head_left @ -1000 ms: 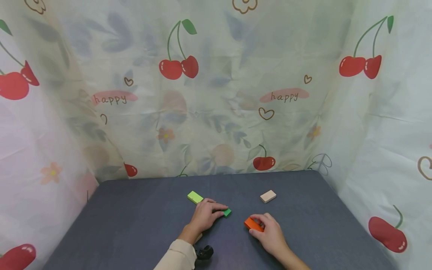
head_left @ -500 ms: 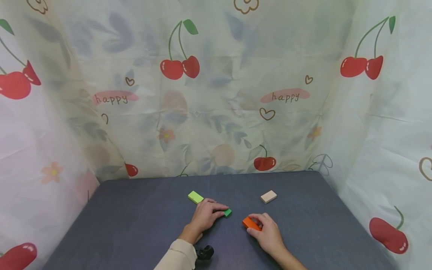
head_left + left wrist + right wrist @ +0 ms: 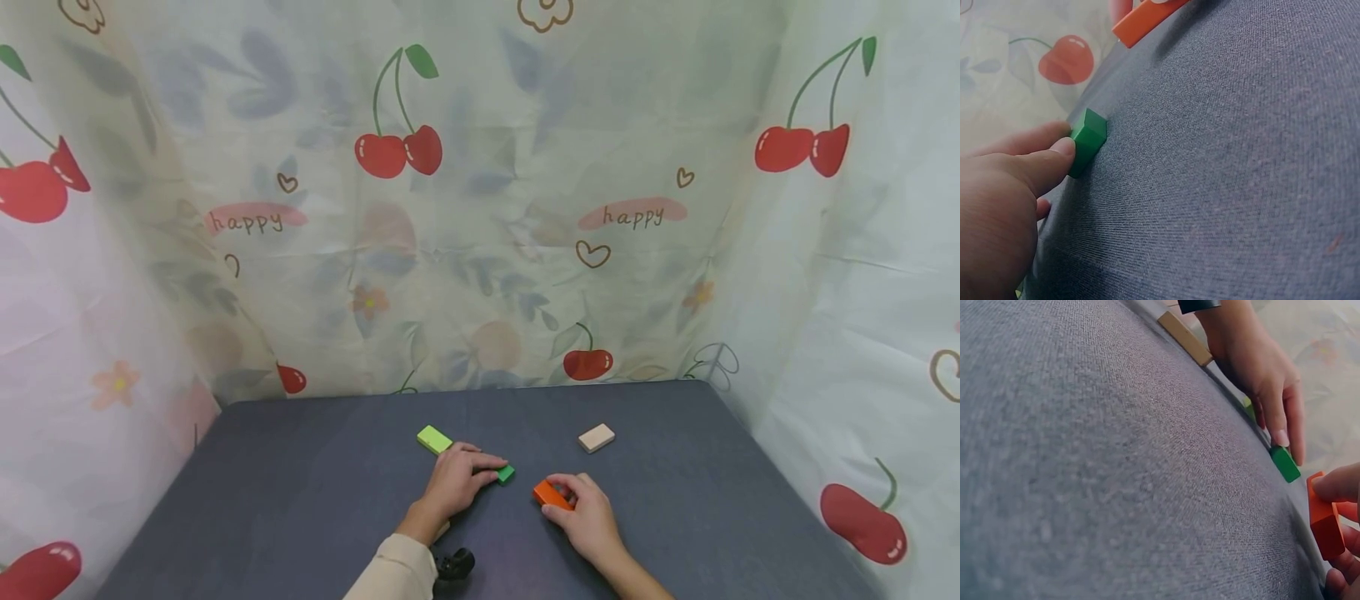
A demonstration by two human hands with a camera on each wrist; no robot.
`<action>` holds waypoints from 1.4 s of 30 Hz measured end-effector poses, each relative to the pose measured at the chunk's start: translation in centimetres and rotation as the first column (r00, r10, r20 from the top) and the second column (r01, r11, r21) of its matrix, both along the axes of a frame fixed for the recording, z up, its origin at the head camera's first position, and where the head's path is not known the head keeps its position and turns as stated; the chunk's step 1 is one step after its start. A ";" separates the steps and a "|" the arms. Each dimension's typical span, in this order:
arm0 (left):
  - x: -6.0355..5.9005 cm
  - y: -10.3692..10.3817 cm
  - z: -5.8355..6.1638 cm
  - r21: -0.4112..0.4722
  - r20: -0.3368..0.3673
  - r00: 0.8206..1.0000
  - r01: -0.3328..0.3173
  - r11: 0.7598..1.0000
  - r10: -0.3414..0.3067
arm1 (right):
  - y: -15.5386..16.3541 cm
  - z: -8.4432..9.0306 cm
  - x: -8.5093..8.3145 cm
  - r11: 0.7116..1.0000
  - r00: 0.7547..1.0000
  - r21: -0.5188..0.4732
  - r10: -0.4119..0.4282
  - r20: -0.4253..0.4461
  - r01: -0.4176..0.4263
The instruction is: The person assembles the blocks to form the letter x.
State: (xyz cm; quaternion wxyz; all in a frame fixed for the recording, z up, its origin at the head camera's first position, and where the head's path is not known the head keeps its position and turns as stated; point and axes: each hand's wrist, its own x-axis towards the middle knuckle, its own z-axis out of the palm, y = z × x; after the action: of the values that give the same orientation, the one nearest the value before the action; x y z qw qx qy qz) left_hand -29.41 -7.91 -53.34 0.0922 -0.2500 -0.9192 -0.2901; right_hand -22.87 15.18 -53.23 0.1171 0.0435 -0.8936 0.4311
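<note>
Left hand lies on the dark green block near the middle of the grey table, fingers fairly straight, fingertips pressed to the block's side. Right hand pinches the orange block, fingers curled round it, just right of the green one, the two blocks apart. Bare cloth stretches wide toward the left and right edges. Four blocks show clearly: one dark green, one orange, one lime block beside the left hand, one beige block toward the far right corner.
</note>
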 end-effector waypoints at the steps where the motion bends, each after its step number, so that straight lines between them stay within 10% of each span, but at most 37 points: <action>1: 0.0 0.0 0.0 0.000 0.001 1.000 -0.001 1.000 0.001 | 0.0 0.0 -0.1 1.000 1.000 -0.001 -0.003 -0.001 0.003; 42: 0.0 0.3 0.2 -0.017 0.052 0.998 -0.037 0.999 0.037 | -2.3 -0.1 -2.1 0.992 0.995 0.082 0.093 -0.017 -0.092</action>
State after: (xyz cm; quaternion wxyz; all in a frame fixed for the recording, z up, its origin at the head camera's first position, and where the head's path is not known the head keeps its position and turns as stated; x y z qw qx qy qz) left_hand -29.44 -7.65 -53.10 0.0715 -0.2260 -0.9280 -0.2875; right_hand -25.01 12.88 -53.35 0.1043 0.0940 -0.9062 0.3989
